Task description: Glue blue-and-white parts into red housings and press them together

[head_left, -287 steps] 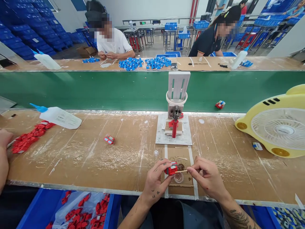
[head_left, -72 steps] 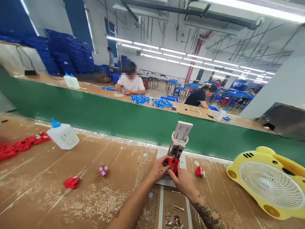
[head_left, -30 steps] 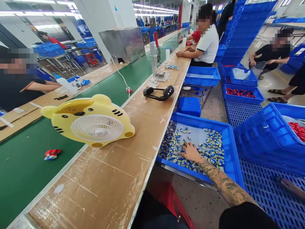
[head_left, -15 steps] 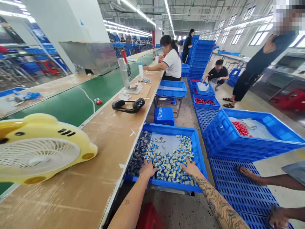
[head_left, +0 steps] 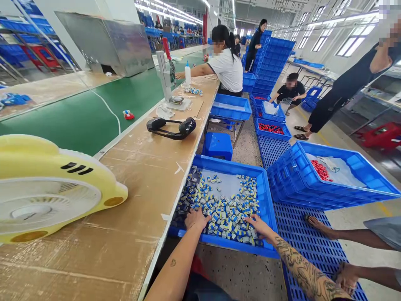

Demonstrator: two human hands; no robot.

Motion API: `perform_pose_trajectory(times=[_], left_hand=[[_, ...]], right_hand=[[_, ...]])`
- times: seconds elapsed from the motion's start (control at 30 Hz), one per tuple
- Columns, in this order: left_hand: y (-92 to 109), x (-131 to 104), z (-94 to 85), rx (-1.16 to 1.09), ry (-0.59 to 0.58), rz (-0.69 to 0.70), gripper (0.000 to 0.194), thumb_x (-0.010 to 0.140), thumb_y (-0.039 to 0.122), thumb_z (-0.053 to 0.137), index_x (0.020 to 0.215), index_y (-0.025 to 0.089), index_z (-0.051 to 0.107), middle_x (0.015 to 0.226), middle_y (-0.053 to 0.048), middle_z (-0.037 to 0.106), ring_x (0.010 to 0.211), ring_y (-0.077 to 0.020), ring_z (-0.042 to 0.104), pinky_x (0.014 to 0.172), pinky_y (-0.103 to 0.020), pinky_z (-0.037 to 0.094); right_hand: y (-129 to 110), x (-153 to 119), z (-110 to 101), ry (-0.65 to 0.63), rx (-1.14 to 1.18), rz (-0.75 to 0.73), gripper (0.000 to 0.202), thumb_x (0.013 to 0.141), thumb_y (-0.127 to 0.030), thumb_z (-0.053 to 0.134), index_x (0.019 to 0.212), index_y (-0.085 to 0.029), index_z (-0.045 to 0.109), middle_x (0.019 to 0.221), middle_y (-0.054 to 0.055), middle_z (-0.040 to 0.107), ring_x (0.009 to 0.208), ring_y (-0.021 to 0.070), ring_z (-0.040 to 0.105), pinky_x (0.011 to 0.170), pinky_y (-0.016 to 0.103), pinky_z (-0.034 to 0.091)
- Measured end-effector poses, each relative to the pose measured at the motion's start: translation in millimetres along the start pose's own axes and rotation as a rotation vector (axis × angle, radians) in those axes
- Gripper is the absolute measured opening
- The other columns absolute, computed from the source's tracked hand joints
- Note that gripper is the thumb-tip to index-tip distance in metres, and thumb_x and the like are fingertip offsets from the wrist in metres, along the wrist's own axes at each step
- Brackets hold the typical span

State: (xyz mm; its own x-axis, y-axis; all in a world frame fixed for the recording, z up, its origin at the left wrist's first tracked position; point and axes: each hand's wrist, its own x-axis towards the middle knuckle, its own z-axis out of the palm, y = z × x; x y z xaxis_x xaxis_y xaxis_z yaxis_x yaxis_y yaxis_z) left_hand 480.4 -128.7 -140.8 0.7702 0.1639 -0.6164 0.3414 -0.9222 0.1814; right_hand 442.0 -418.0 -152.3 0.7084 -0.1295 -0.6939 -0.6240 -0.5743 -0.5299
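Note:
A blue plastic crate (head_left: 270,196) stands beside the workbench, holding many small block-shaped pieces (head_left: 230,211) in white-grey, blue and yellow. My left hand (head_left: 196,219) rests on the pieces at the crate's near left, thumb held apart and fingertips partly hidden among them. Over the near right of the pile is my right hand (head_left: 259,226), its fingers stretched out and touching pieces. Neither hand is closed around a piece. White lining shows at the crate's far side, where the pieces lie thinner.
On the workbench (head_left: 147,167) are a yellow fan (head_left: 115,184), a black neckband device (head_left: 171,133) and a clamp press (head_left: 169,83). A green conveyor (head_left: 138,90) runs alongside. Stacked blue crates (head_left: 288,184) stand right, near a person's bare feet (head_left: 319,225). Co-workers sit, crouch and stand beyond.
My view has shifted, so the fan sits further left and the crate slightly right. Both hands stay on the pieces with little change. The seated co-worker's arm reaches further over the bench.

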Motion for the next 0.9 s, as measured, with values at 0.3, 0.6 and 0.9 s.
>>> perform_pose_trajectory(times=[0.3, 0.6, 0.9], left_hand=[[-6.0, 10.9, 0.4, -0.131, -0.067, -0.002, 0.039, 0.098, 0.038, 0.064, 0.131, 0.019, 0.06, 0.135, -0.011, 0.061, 0.115, -0.0278, 0.064, 0.096, -0.05, 0.056], [-6.2, 25.5, 2.3, -0.299, -0.205, 0.078, 0.034, 0.098, 0.035, 0.065, 0.127, 0.018, 0.062, 0.129, -0.01, 0.065, 0.11, -0.0259, 0.067, 0.092, -0.047, 0.058], [-7.5, 30.4, 7.1, -0.471, -0.213, 0.051, 0.034, 0.098, 0.035, 0.064, 0.127, 0.018, 0.062, 0.129, -0.01, 0.065, 0.108, -0.0253, 0.067, 0.09, -0.046, 0.059]], right_hand=[[-7.1, -12.2, 17.3, -0.052, 0.218, 0.153, 0.037, 0.1, -0.038, 0.063, 0.13, -0.018, 0.06, 0.132, 0.011, 0.063, 0.111, 0.0257, 0.066, 0.092, 0.047, 0.057], [-12.4, -11.1, 21.7, -0.187, 0.49, 0.196, 0.047, 0.085, -0.052, 0.073, 0.121, -0.023, 0.063, 0.139, 0.016, 0.065, 0.122, 0.0314, 0.066, 0.086, 0.043, 0.06], [-39.1, -24.6, 38.4, -0.465, 0.753, 0.196, 0.057, 0.094, -0.065, 0.051, 0.128, -0.021, 0.063, 0.11, 0.014, 0.079, 0.097, 0.0303, 0.077, 0.088, 0.052, 0.06]])
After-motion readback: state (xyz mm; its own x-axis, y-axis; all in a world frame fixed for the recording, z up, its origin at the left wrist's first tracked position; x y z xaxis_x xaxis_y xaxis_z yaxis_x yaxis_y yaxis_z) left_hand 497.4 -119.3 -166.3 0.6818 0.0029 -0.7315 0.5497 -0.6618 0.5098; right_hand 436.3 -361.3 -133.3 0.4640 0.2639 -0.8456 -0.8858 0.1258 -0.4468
